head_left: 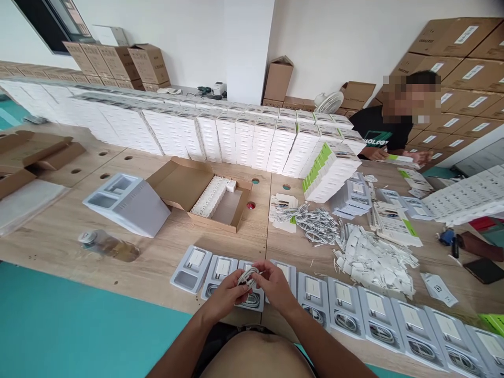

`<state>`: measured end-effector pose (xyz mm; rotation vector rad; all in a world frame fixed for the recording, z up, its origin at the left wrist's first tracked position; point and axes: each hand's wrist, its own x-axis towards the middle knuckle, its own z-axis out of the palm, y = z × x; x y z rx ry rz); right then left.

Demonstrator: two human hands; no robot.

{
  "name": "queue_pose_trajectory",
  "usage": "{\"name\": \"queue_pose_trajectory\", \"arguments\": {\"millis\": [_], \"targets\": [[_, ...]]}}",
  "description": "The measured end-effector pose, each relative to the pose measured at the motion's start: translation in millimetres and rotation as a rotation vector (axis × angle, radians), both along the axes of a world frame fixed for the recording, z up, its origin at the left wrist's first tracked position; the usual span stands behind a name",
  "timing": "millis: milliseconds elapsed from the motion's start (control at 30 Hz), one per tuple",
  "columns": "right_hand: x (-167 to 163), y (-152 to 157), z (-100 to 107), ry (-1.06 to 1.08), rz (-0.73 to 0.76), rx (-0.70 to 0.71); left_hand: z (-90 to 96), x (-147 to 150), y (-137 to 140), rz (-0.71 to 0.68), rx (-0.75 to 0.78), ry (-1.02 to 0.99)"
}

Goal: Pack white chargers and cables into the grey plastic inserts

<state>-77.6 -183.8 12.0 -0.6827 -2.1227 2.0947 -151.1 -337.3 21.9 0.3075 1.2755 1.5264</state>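
A coiled white cable (247,276) is held between my two hands, above a row of pale plastic trays. My left hand (229,290) is closed around its left side; my right hand (271,281) pinches its right side. Directly under the hands, one tray (258,306) is partly hidden and has a coil in its lower pocket. The leftmost tray (185,279) carries a white charger block (196,258) and a bare lower pocket. Further right, several trays (342,299) hold both a charger and a coiled cable.
Behind the trays lie a heap of loose cables (318,224) and white paper pieces (374,260). An open carton (236,218) of white chargers, a tray stack (129,205) and a bottle (110,245) stand left. White boxes (244,136) line the back. A person (388,126) sits across.
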Motion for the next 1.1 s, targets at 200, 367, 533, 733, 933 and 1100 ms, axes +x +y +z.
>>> {"name": "queue_pose_trajectory", "arguments": {"millis": [200,367,533,733,933,1100], "targets": [[15.5,-7.0,-15.3,-0.118,0.062,-0.021,-11.2,-43.4,-75.5,-0.128,-0.257,0.668],[27.9,-4.0,-25.0,-0.212,0.091,-0.049,-47.1,-93.3,-158.2,-0.267,-0.521,1.376],[30.4,-3.5,-34.4,-0.189,0.157,-0.01,-94.2,-88.1,-187.7,-0.093,-0.52,1.581],[37.5,-3.6,-36.2,-0.239,0.158,0.006,-126.0,-65.1,-203.2,0.035,-0.531,1.654],[36.7,-6.3,-32.5,-0.296,0.192,0.041,-137.0,-73.6,-198.7,-0.028,-0.484,1.652],[31.3,-10.6,-32.4,-0.274,0.242,0.065,-127.6,-74.5,-188.7,-0.084,-0.479,1.66]]}}
